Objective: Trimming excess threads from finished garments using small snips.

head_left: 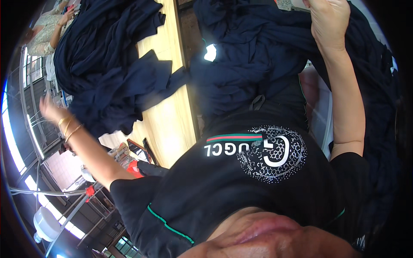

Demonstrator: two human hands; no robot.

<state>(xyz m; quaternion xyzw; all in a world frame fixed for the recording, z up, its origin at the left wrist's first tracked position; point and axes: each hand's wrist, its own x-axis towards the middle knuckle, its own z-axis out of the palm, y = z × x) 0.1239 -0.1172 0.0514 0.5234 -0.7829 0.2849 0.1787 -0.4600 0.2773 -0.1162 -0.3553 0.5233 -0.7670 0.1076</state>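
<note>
My left hand [51, 109], with gold bangles at the wrist, is raised at the far left, close to the edge of a dark navy fabric pile [107, 73]. Its fingers are blurred, and no held thing can be made out. My right hand [330, 17] reaches over more navy fabric [262, 38] at the upper right. The upper edge cuts off its fingers, so its grip is hidden. A small white tag [210, 53] lies on the fabric in front of me.
A pale wooden table [165, 122] runs beneath the left pile. Another person [45, 36] is at the upper left, one hand near something red. A white lamp [46, 223] and a pole with red wrapping [90, 191] stand at the lower left.
</note>
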